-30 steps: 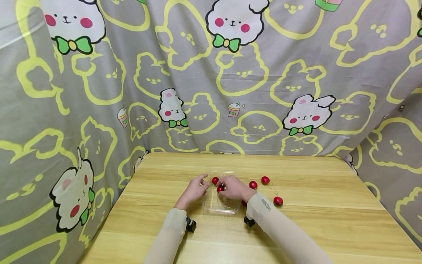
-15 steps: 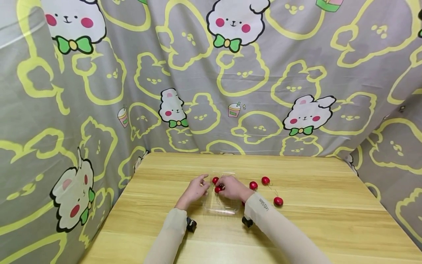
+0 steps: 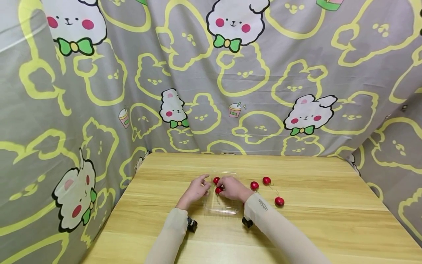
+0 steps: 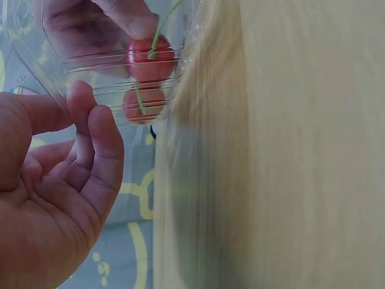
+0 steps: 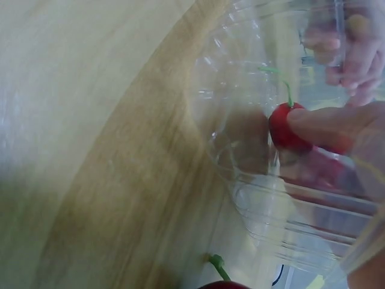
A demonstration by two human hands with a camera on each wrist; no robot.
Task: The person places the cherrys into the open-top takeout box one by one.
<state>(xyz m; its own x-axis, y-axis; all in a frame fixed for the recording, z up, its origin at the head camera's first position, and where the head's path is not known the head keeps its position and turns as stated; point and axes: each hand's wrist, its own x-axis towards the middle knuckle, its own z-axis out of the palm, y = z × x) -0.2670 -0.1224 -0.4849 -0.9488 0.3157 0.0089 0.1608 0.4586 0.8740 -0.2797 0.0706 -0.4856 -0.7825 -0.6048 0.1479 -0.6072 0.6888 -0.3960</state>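
Bare hands at a clear box [image 3: 221, 212] on a wooden surface [image 3: 343, 220]. The right grip [image 3: 233, 189] reaches over the box's right edge and pinches the held cherry [image 3: 218, 190], which is inside the box's outline. In the right wrist view a fingertip presses the fruit's side, and its green stem [image 5: 289, 90] projects away from the fingers. The far cherry [image 3: 216, 180] sits in the box just beyond, so little room remains on that side; the larger stretch of box floor lies between the held cherry and the near wall. The left grip [image 3: 197, 189] is at the left wall, fingers bent, tips by the rim; whether they pinch the plastic or merely touch it cannot be told. Three loose cherries [image 3: 279, 201] lie outside the right wall, spaced apart, near the right forearm but well apart from the surface's right edge. The right wrist view also catches a cut-off cherry [image 5: 224, 285] outside the box. A strip of surface separates the box from the far edge, where a patterned curtain [image 3: 257, 99] hangs; a wider stretch lies between the forearms.
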